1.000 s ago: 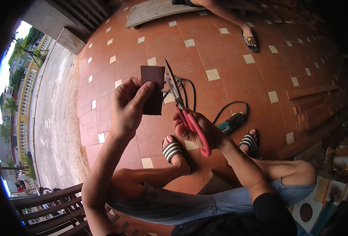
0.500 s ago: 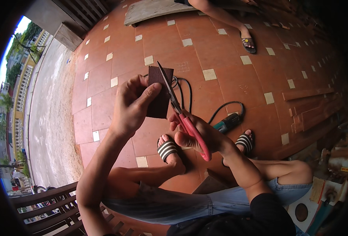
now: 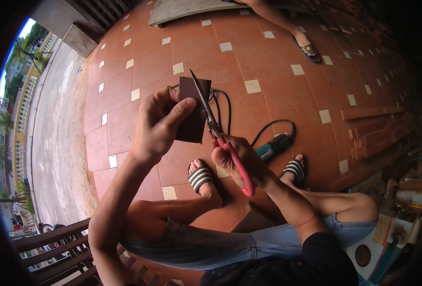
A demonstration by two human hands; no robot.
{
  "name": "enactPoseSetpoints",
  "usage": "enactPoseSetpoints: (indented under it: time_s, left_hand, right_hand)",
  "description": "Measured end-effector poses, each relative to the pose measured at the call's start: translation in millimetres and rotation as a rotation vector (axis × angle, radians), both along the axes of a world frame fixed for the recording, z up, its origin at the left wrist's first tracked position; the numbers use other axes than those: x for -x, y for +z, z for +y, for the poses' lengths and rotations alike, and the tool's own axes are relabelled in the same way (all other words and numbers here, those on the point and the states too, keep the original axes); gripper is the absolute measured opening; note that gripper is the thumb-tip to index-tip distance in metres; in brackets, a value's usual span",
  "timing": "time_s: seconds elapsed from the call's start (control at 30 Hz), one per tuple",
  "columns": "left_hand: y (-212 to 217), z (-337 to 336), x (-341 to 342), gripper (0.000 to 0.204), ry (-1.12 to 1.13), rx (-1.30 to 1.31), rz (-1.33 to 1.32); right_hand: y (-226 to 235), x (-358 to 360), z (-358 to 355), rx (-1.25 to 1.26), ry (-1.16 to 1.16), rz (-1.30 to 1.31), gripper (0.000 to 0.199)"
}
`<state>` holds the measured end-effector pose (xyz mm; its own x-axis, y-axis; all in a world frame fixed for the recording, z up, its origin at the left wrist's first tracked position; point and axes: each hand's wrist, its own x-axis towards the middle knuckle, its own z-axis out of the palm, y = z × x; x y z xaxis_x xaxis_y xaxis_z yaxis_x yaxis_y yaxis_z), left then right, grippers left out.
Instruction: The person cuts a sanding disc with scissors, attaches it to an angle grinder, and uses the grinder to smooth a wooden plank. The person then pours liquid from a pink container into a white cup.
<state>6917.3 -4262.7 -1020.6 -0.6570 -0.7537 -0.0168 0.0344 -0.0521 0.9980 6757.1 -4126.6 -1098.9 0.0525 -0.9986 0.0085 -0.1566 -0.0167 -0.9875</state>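
Observation:
My left hand (image 3: 159,121) pinches a small dark brown rectangle of sandpaper (image 3: 191,127) between thumb and fingers, holding it upright in front of me. My right hand (image 3: 249,162) is closed round a pair of scissors with red handles (image 3: 240,166). Their long metal blades point up and away, slanting across the sandpaper's right edge. Whether the sheet lies between the blades or behind them, I cannot tell. Part of my left fingers is hidden behind the sheet.
A teal and black power tool (image 3: 274,148) with a black cord lies on the tiled floor (image 3: 268,109) between my feet. Wooden strips (image 3: 378,136) lie at the right. A person's sandalled foot (image 3: 308,49) is by a low board (image 3: 187,13) at the back. A slatted bench (image 3: 53,243) is lower left.
The fingers of my right hand have curled in closer round the scissors. The sheet and my left hand stay almost in place. The other person's foot has turned slightly.

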Motion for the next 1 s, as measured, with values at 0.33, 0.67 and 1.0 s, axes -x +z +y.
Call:
enactPoseSetpoints:
  time_s: [0.33,0.67,1.0]
  left_hand:
    - [-12,-19,-7,0.012,0.238,0.039,0.073]
    - [1,-4,3,0.056,-0.026,1.442,-0.208]
    - [-10,13,22,0.033,-0.081,0.043,-0.161]
  right_hand:
    - [0,-1,-2,0.003,0.032,0.099,0.089]
    - [23,14,-8,-0.122,-0.090,-0.842,0.016]
    - [12,11,-7,0.110,-0.302,-0.275,0.032]
